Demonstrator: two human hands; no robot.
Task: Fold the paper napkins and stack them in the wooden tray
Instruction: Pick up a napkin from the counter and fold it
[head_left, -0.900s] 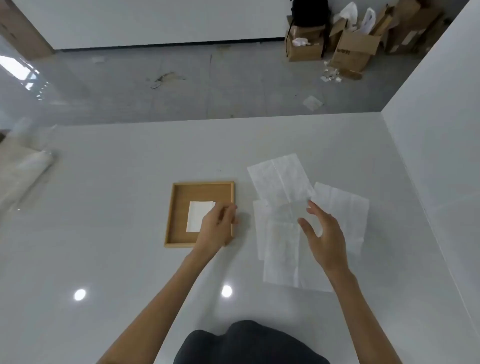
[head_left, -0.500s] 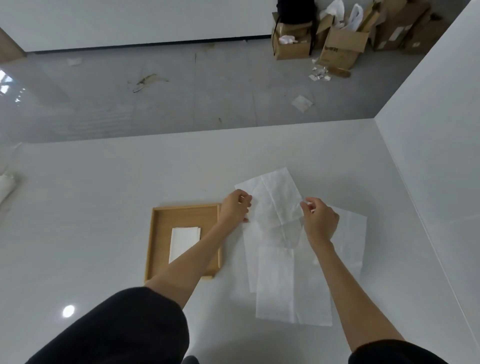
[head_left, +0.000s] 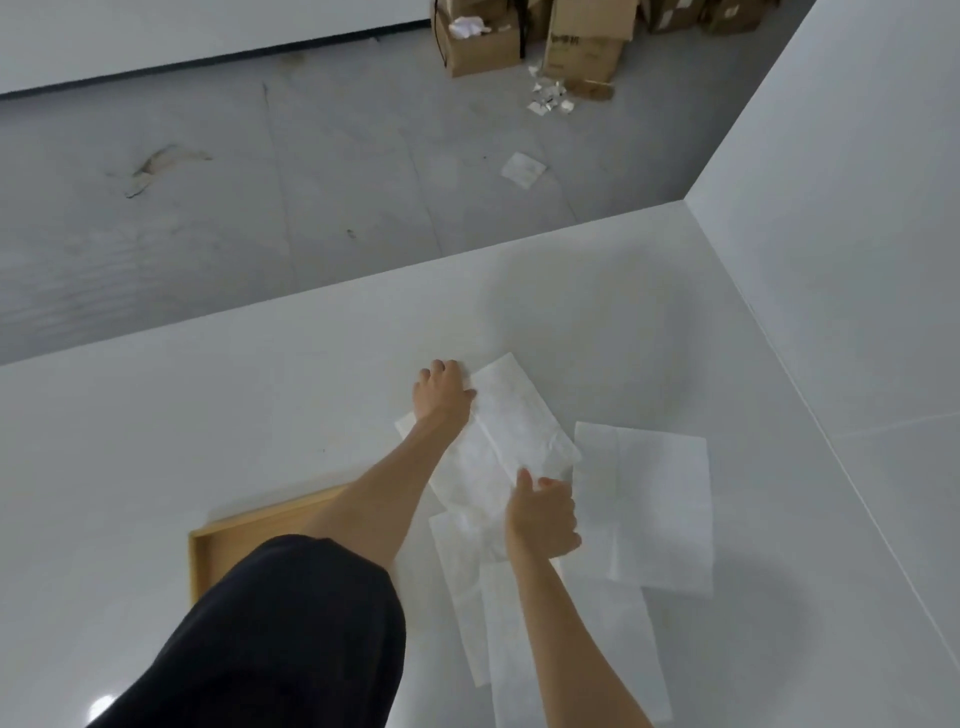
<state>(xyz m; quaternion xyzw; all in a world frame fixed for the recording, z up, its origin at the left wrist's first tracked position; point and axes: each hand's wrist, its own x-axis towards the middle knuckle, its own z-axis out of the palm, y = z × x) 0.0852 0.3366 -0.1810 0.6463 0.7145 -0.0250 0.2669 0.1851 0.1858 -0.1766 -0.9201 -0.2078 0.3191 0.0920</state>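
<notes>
Bench (head_left: 260, 415): white, glossy, and it carries everything. A dark sleeve (head_left: 270, 639) covers most of the wooden tray (head_left: 197, 566) at the near left. We see only the tray's left rim and far edge, so we cannot tell its contents. Loose napkins (head_left: 660, 499) lie unfolded and overlapping just right of the tray. The top napkin (head_left: 514, 431) lies slantwise across them, creased along its length, with its near edge lifted and rumpled.

Left hand (head_left: 441, 395): reached far out, fingers curled down at the top napkin's far left edge, thumb on the sheet, gripping it.

Right hand (head_left: 543, 514): fingers closed, pinching the same napkin's near right edge, thumb raised.
</notes>
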